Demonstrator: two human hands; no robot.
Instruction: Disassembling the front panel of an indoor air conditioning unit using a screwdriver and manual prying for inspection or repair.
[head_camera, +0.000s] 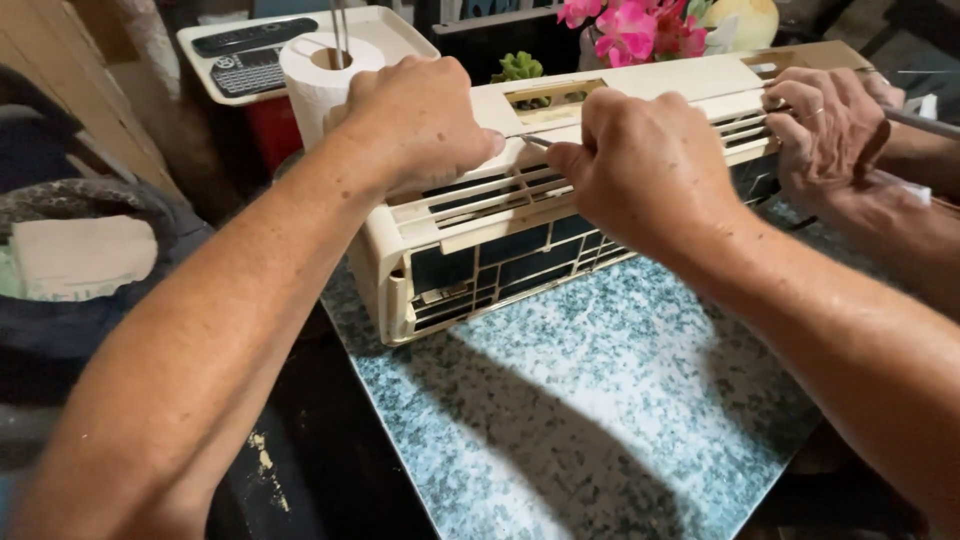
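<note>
A cream plastic air-conditioner housing (560, 190) lies on its side across the far part of a speckled green-and-white tabletop (600, 420), its slatted grille facing near. The left hand (415, 120) rests curled over the housing's left top edge, fingers bent down onto the plastic and pressing it steady rather than closed around anything. The right hand (645, 165) is pinched nearly shut on a thin metal tool (535, 141) whose tip points left into the slats. At the far right another person's hand (830, 125), wearing a ring, grips the housing's right end.

The housing looks light and hollow — stiff along its outer frame, but the thin slats and clips seem likely to flex or snap under a hard push. The solid top rail and the end walls look like the safest places to take hold; the smooth plastic could slide on the polished top.

Behind the housing stand a paper roll (318, 75), a tray with a remote control (255, 38) and pink flowers (630, 28).
</note>
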